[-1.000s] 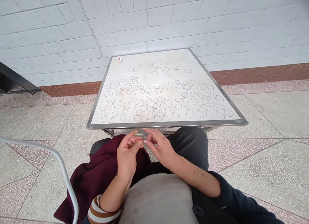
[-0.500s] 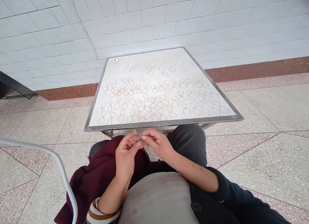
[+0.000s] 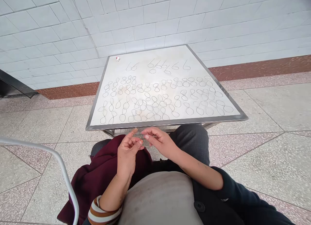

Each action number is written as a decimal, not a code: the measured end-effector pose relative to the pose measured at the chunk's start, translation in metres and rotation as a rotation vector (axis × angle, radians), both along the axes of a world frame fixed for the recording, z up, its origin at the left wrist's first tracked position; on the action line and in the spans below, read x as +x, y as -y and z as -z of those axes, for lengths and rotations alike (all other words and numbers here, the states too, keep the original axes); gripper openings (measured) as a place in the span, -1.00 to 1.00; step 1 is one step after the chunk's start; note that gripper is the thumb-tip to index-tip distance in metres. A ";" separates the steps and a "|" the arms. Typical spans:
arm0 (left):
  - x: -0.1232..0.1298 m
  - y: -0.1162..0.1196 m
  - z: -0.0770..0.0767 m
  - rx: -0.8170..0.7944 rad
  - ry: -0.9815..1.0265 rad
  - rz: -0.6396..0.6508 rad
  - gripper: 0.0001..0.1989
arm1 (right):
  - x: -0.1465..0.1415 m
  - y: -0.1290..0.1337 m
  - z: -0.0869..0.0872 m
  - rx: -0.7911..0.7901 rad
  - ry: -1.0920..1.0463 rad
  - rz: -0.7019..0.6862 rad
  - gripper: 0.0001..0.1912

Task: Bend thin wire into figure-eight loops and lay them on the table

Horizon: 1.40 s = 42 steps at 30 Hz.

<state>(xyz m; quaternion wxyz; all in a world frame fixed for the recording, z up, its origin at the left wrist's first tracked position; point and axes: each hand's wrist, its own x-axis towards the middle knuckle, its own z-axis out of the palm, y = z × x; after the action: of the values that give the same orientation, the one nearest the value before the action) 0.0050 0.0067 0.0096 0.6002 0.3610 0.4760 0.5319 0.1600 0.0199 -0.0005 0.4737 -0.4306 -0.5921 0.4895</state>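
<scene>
Above my lap, just in front of the table's near edge, both hands work on a thin wire [image 3: 136, 135] bent into a small loop. My left hand [image 3: 128, 146] pinches it between thumb and fingers. Close against it, my right hand [image 3: 157, 140] has thumb and forefinger closed on the wire's other side; the exact grip is too small to make out. Rows of thin wires bent into figure eights [image 3: 178, 103] lie across the table [image 3: 145, 123]. Farther back are several wires shaped like sixes [image 3: 186, 67], each with one loop and a straight tail.
A small white and red object [image 3: 118, 59] sits in the table's far left corner. Behind the table rises a tiled wall [image 3: 155, 27]. A grey metal tube [image 3: 64, 173] curves along my left side. Dark red cloth [image 3: 97, 173] covers my left leg.
The fingers of my right hand have shifted slightly on the wire, and its loop shows more plainly by my left fingers. The view has tilted a little; the wires on the table look unchanged.
</scene>
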 end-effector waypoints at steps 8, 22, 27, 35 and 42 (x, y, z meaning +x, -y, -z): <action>-0.001 -0.001 0.000 -0.011 0.025 0.006 -0.55 | 0.000 0.002 0.002 0.382 0.297 0.057 -0.85; 0.000 0.000 0.000 -0.066 0.120 0.014 -0.61 | 0.001 0.003 0.005 0.350 0.269 0.079 -0.82; 0.001 -0.001 -0.003 -0.073 0.123 0.006 -0.60 | 0.002 0.003 0.005 0.377 0.310 0.053 -0.82; 0.000 0.001 -0.003 -0.074 0.084 -0.002 -0.58 | 0.004 0.003 0.003 0.458 0.350 0.028 -0.83; 0.000 0.001 -0.001 -0.010 0.003 -0.015 -0.60 | 0.001 0.006 0.006 0.573 0.463 0.110 -0.84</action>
<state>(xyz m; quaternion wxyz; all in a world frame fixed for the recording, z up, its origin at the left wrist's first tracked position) 0.0045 0.0052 0.0110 0.5986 0.3536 0.4803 0.5348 0.1613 0.0135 -0.0068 0.4542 -0.4110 -0.7725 0.1675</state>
